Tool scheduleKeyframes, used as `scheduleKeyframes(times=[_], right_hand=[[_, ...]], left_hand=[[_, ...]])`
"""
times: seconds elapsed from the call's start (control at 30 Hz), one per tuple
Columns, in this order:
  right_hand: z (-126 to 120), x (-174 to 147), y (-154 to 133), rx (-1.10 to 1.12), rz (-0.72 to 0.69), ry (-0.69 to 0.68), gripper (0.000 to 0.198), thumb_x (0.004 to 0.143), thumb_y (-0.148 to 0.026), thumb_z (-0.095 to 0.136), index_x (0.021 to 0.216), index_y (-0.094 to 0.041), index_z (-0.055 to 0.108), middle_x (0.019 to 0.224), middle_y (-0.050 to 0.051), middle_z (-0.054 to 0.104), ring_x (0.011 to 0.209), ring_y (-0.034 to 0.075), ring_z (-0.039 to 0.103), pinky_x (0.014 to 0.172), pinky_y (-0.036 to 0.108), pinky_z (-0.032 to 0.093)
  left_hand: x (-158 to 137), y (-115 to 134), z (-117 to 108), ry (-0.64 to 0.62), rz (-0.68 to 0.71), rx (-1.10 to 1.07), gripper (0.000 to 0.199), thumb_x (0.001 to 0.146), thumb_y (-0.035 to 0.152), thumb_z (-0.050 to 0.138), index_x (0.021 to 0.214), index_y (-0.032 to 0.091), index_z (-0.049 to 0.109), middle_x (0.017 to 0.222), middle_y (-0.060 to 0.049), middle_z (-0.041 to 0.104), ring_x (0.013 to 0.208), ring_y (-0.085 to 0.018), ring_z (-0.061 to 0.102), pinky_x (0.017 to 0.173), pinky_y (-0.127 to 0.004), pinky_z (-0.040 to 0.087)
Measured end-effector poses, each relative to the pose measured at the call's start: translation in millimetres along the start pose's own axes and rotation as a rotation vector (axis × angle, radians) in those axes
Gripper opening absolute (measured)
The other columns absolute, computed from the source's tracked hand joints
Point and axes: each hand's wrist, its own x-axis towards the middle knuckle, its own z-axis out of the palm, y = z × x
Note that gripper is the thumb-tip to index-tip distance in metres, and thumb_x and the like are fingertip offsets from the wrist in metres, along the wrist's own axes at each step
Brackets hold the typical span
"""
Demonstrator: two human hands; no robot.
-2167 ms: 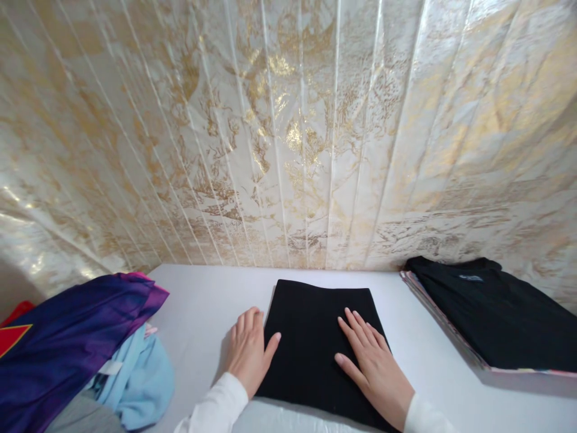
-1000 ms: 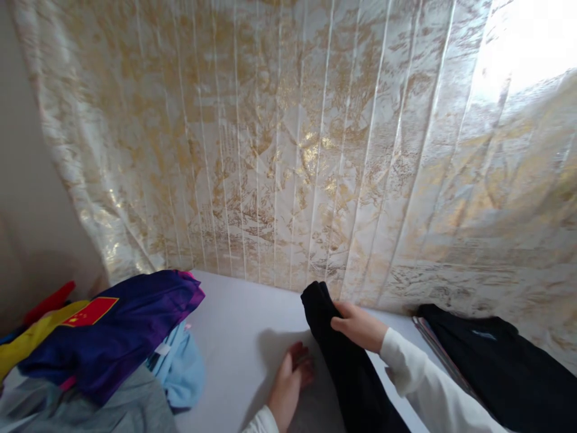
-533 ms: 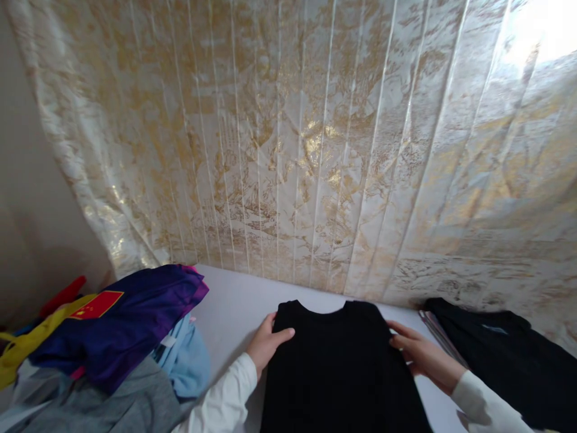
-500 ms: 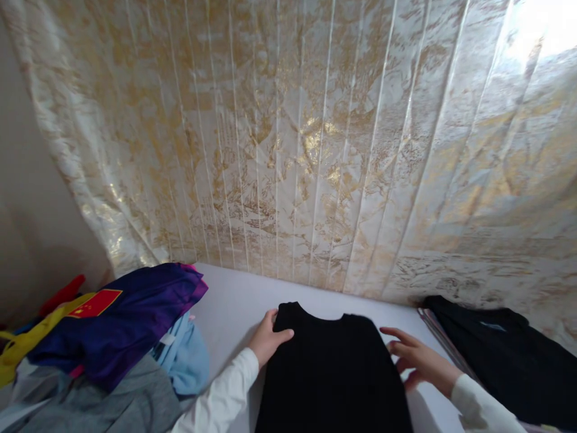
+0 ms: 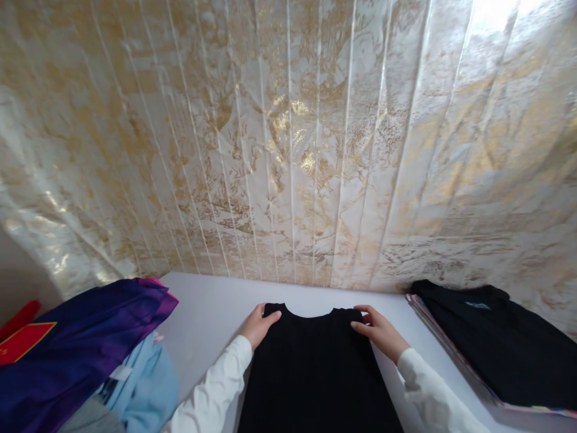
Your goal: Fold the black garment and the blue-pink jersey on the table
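A black T-shirt [image 5: 315,373] lies on the white table in front of me, its neckline at the far end and its lower part cut off by the bottom of the view. My left hand [image 5: 260,325] grips its left shoulder corner, thumb on top and fingers beneath. At the opposite shoulder, my right hand [image 5: 378,331] pinches the corner between thumb and fingers. The shirt's sides run in straight, narrow lines, and no sleeves show.
On the right rests a stack of folded clothes with a black shirt [image 5: 500,343] on top. A loose heap at the left holds a purple garment [image 5: 90,343], a light blue one [image 5: 151,373] and others. Behind the white table [image 5: 207,300] hangs a shiny gold-and-white curtain [image 5: 288,150].
My right hand has come in from beside the shirt and closed on its right shoulder. My left hand keeps its hold. The view has turned slightly right.
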Motion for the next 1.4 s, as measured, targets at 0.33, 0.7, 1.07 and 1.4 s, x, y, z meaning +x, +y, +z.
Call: scheduleKeyframes(times=[0.33,0.7,1.07,1.4], right_hand=[[-13.3,-5.7,15.9,0.101,-0.305,0.044,0.031,0.053,-0.015,0.044,0.082,-0.022,0.051,0.089,0.002,0.055,0.096,0.021,0.054,0.086,0.034,0.043],[-2.7,-15.8,11.5,-0.269,-0.283,0.111,0.034,0.063,-0.021,0.039,0.091,-0.022,0.058,0.107,0.008,0.056,0.101,0.023,0.054,0.080,0.037,0.047],[-13.6,-94.5,0.7,-0.033,0.146,-0.219,0.057,0.076,-0.052,0.050,0.123,-0.022,0.037,0.068,-0.003,0.052,0.053,0.015,0.056,0.039,0.022,0.038],[-11.0,-130.7,12.9,-0.022,0.129,-0.186,0.062,0.080,-0.055,0.047,0.130,-0.023,0.029,0.057,-0.009,0.043,0.039,0.009,0.044,0.034,0.020,0.029]], left_hand=[[-4.2,11.5,-6.3,-0.011,0.238,0.320,0.037,0.068,0.009,0.054,0.103,0.019,0.053,0.105,-0.004,0.059,0.102,-0.022,0.056,0.094,-0.035,0.040],[-19.0,14.8,5.0,-0.011,0.267,0.796,0.048,0.077,0.015,0.053,0.125,0.017,0.050,0.132,-0.013,0.048,0.123,-0.032,0.039,0.099,-0.049,0.032],[-76.2,3.7,1.3,-0.224,0.593,0.960,0.052,0.092,0.027,0.043,0.142,0.025,0.030,0.151,-0.004,0.023,0.138,-0.024,0.021,0.107,-0.044,0.030],[-103.4,-8.4,11.7,-0.454,0.648,0.948,0.058,0.096,0.038,0.036,0.147,0.026,0.011,0.153,-0.005,0.011,0.139,-0.028,0.016,0.108,-0.051,0.029]])
